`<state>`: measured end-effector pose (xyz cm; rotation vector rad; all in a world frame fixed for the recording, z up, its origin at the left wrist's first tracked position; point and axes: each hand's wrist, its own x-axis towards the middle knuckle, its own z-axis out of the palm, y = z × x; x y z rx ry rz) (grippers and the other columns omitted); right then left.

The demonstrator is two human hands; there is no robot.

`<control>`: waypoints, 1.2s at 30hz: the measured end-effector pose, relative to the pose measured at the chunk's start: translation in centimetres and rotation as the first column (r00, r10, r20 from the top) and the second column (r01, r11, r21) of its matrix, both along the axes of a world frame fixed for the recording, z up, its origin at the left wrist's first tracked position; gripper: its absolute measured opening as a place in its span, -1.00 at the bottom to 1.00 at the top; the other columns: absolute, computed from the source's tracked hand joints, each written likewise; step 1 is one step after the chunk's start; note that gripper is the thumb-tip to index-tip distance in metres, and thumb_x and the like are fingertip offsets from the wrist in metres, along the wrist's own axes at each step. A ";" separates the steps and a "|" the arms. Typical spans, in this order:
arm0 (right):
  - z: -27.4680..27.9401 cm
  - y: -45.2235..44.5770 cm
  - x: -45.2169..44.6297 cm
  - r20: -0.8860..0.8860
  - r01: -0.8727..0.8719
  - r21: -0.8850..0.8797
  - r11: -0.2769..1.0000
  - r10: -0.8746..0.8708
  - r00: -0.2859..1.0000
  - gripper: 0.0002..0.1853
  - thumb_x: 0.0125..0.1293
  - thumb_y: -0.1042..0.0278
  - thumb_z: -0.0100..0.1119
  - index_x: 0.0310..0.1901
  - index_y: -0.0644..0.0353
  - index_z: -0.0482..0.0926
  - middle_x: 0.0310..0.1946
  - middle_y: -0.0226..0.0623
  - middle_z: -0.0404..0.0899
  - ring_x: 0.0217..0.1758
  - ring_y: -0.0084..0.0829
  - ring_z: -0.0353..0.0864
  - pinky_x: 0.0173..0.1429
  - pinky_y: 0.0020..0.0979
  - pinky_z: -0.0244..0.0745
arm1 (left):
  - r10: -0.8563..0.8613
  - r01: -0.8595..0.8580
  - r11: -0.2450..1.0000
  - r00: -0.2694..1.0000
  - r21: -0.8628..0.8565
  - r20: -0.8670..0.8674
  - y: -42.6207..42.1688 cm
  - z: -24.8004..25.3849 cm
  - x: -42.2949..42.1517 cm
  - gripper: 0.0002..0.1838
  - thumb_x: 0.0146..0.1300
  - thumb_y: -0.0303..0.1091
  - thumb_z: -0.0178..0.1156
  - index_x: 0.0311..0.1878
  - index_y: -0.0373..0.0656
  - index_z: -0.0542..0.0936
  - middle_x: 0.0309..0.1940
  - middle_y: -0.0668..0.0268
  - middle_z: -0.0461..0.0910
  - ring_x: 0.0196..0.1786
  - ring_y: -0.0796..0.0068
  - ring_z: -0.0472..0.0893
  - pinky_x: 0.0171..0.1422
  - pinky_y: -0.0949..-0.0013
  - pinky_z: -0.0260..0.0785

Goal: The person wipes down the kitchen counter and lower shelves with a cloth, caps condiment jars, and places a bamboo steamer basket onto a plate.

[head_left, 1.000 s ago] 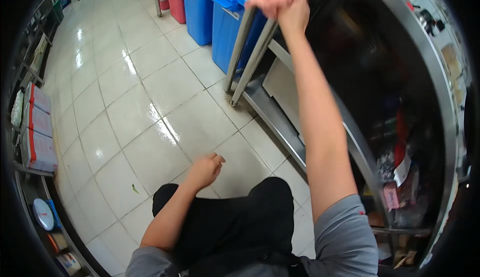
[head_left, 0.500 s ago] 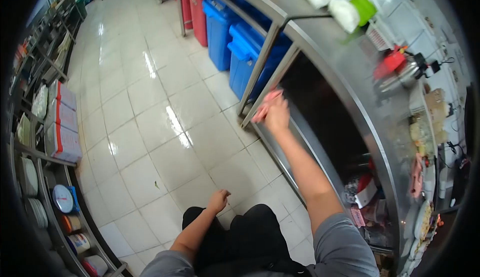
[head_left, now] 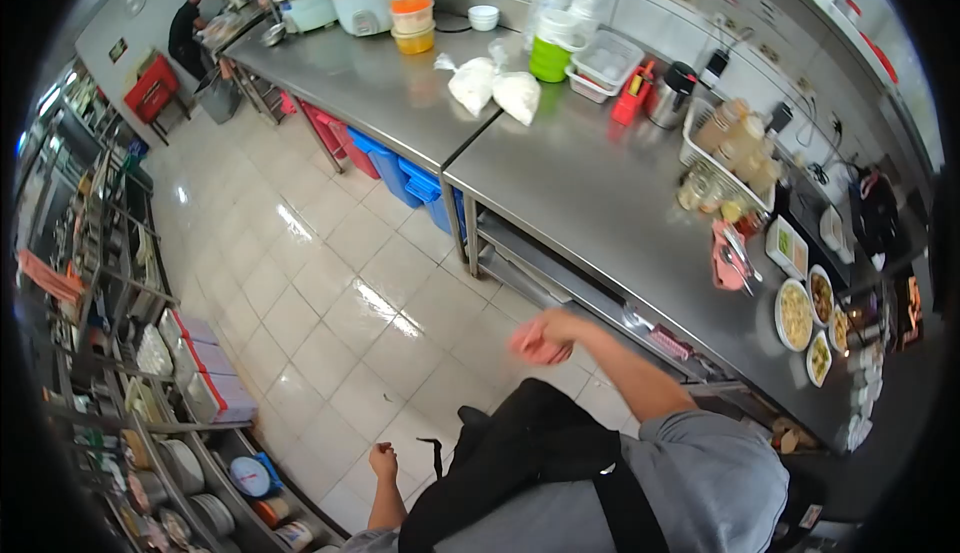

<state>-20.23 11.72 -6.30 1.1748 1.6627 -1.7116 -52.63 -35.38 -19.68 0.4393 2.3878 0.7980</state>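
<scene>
My right hand (head_left: 556,327) is closed around a crumpled pink cloth (head_left: 538,346), held over the floor beside the steel counter (head_left: 610,193). The hand is slightly smeared by motion. Down at the lower left, my left hand (head_left: 382,460) hangs over the tiles with its fingers curled in and nothing showing in them. A second pink cloth (head_left: 728,265) lies on the counter under metal utensils (head_left: 738,249). Close by stand dishes of food (head_left: 795,315).
White bags (head_left: 516,98), a green container (head_left: 550,58), a kettle (head_left: 672,95) and a basket of bottles (head_left: 695,153) stand on the counter. Blue bins (head_left: 385,165) sit underneath. Shelves with plates (head_left: 182,468) and boxes (head_left: 215,398) line the left. A person (head_left: 186,38) works far back.
My view has lifted and shows the whole counter top. My right hand has drawn back from the counter's lower shelf frame with the pink cloth. My left hand stays low, fingers curled.
</scene>
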 end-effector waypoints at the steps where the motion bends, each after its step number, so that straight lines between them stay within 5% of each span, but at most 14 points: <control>1: 8.3 0.2 0.9 -0.108 0.141 0.312 0.940 -0.112 0.988 -0.68 0.13 0.59 0.05 -0.13 0.15 0.71 -0.45 -0.22 0.67 -0.42 -0.33 0.64 -0.37 -0.30 0.55 | 0.075 -0.074 0.997 0.996 -0.029 0.048 -0.7 1.1 -0.7 -0.80 0.12 -0.60 0.09 -0.21 -0.32 0.65 -0.40 0.12 0.69 -0.37 0.33 0.69 -0.23 0.30 0.55; 3: 11.3 3.4 5.1 -0.520 0.479 0.552 0.682 -0.167 0.838 -0.56 0.00 0.66 0.00 -0.05 0.25 0.66 -0.21 -0.08 0.69 -0.17 -0.23 0.68 -0.02 -0.28 0.57 | -0.059 0.056 0.993 0.998 -0.107 -0.028 -1.8 3.0 -0.7 -0.82 0.12 -0.59 0.11 -0.25 -0.33 0.66 -0.48 0.13 0.67 -0.47 0.37 0.67 -0.34 0.33 0.54; 5: 14.2 5.8 8.8 -0.447 0.460 0.878 0.135 -0.115 0.887 -0.51 0.02 0.59 0.05 0.07 0.23 0.61 0.07 -0.01 0.58 0.19 -0.12 0.55 0.25 -0.24 0.45 | -0.096 0.100 0.981 0.995 -0.165 0.029 -1.8 1.6 -0.9 -0.83 0.10 -0.58 0.13 -0.27 -0.33 0.67 -0.50 0.14 0.67 -0.48 0.37 0.67 -0.35 0.34 0.54; 11: 10.9 7.8 13.8 0.094 0.071 0.965 0.254 -0.580 0.809 -0.30 0.17 0.36 0.17 0.41 0.11 0.28 0.40 -0.11 0.25 0.37 -0.03 0.25 0.34 0.02 0.28 | 0.014 0.006 0.995 0.980 -0.098 0.197 7.4 0.8 1.1 -0.80 0.07 -0.55 0.20 -0.20 -0.29 0.68 -0.41 0.11 0.69 -0.44 0.37 0.69 -0.28 0.31 0.56; 13: 7.4 9.8 12.9 -0.058 0.007 0.996 -0.084 -0.633 0.772 -0.38 0.24 0.37 0.12 0.38 0.16 0.31 0.40 -0.19 0.26 0.32 -0.01 0.29 0.25 0.12 0.30 | -0.209 0.210 0.978 0.971 -0.001 0.116 12.2 2.2 2.5 -0.77 0.07 -0.50 0.24 -0.16 -0.28 0.67 -0.37 0.13 0.70 -0.34 0.35 0.70 -0.21 0.29 0.56; 15: 7.9 12.9 13.7 -0.126 0.090 0.991 -0.094 -0.506 0.853 -0.47 0.28 0.39 0.06 0.31 0.18 0.39 0.29 -0.12 0.38 0.26 0.00 0.36 0.19 0.06 0.35 | -0.362 0.361 0.932 0.932 0.036 0.009 17.1 3.2 4.2 -0.73 0.08 -0.44 0.25 -0.13 -0.27 0.66 -0.36 0.17 0.71 -0.26 0.35 0.71 -0.14 0.31 0.54; 17: 9.3 18.6 14.3 -0.328 0.375 0.924 0.074 -0.355 0.876 -0.59 0.39 0.40 -0.10 0.24 0.22 0.48 0.22 -0.07 0.49 0.24 -0.02 0.43 0.28 -0.07 0.35 | -0.327 0.197 0.927 0.843 0.321 0.427 20.7 2.4 4.0 -0.73 0.14 -0.43 0.20 -0.07 -0.21 0.66 -0.33 0.18 0.72 -0.23 0.36 0.71 -0.12 0.33 0.53; 21: 8.4 34.9 17.0 -0.592 0.554 0.806 -0.209 -0.267 0.760 -0.61 0.43 0.39 -0.13 0.22 0.27 0.49 0.16 0.01 0.54 0.17 0.01 0.54 0.29 -0.13 0.40 | -0.444 0.444 0.896 0.891 0.026 0.094 28.4 7.3 5.6 -0.76 0.22 -0.43 0.15 -0.06 -0.16 0.66 -0.31 0.17 0.72 -0.23 0.32 0.71 -0.10 0.30 0.53; 24: 7.4 40.4 16.5 -0.472 0.435 0.881 -0.187 -0.420 0.775 -0.59 0.44 0.26 -0.11 0.19 0.27 0.53 0.10 -0.02 0.60 0.15 -0.05 0.58 0.29 -0.16 0.41 | -0.340 0.341 0.939 0.940 0.049 -0.018 30.7 10.2 6.1 -0.77 0.24 -0.46 0.14 -0.05 -0.18 0.64 -0.31 0.16 0.71 -0.22 0.31 0.72 -0.11 0.29 0.55; 26: 5.4 41.0 13.6 -0.330 0.033 0.868 -0.495 -0.526 0.784 -0.55 0.41 0.06 -0.10 0.05 0.19 0.64 -0.04 -0.07 0.68 0.05 -0.07 0.63 0.22 -0.11 0.46 | -0.293 0.293 0.955 0.956 0.038 -0.017 30.7 11.3 6.7 -0.77 0.25 -0.46 0.14 -0.05 -0.19 0.64 -0.30 0.16 0.71 -0.21 0.32 0.72 -0.10 0.29 0.55; 29: 14.8 34.1 3.4 -0.591 0.756 0.623 0.201 -0.512 0.623 -0.54 0.34 -0.14 -0.08 -0.19 -0.01 0.74 -0.23 -0.26 0.73 -0.13 -0.21 0.69 -0.06 -0.09 0.48 | -0.203 0.197 0.974 0.978 0.115 0.043 29.3 11.6 8.0 -0.77 0.25 -0.48 0.14 -0.04 -0.19 0.64 -0.29 0.16 0.72 -0.19 0.36 0.72 -0.08 0.30 0.55; 32: 11.1 24.6 -7.6 -0.619 0.417 0.200 0.886 -0.216 0.755 -0.62 0.36 -0.02 -0.01 -0.34 -0.03 0.75 -0.28 -0.45 0.75 -0.22 -0.54 0.67 -0.16 -0.36 0.46 | -0.162 0.165 0.986 0.981 -0.017 0.103 26.7 9.6 9.2 -0.79 0.23 -0.50 0.15 -0.08 -0.21 0.65 -0.32 0.15 0.72 -0.20 0.38 0.72 -0.08 0.31 0.55; 34: 8.6 18.5 -13.0 -0.875 0.230 0.472 0.851 0.421 0.237 -0.63 0.05 0.70 0.00 -0.17 0.18 0.71 -0.10 -0.23 0.73 -0.31 -0.49 0.62 -0.18 -0.32 0.50 | -0.226 0.229 0.904 0.973 -0.360 0.051 24.6 5.8 8.0 -0.81 0.21 -0.52 0.14 -0.14 -0.22 0.67 -0.36 0.19 0.71 -0.24 0.38 0.71 -0.08 0.30 0.55; 36: 10.6 19.3 -13.8 -0.949 0.318 0.314 0.895 0.288 0.128 -0.63 0.13 0.69 -0.04 -0.11 0.21 0.69 -0.12 -0.20 0.73 -0.37 -0.53 0.61 -0.29 -0.39 0.48 | -0.214 0.214 0.907 0.976 -0.362 0.040 25.2 7.8 7.0 -0.82 0.20 -0.51 0.15 -0.17 -0.23 0.68 -0.37 0.20 0.72 -0.25 0.35 0.71 -0.08 0.29 0.54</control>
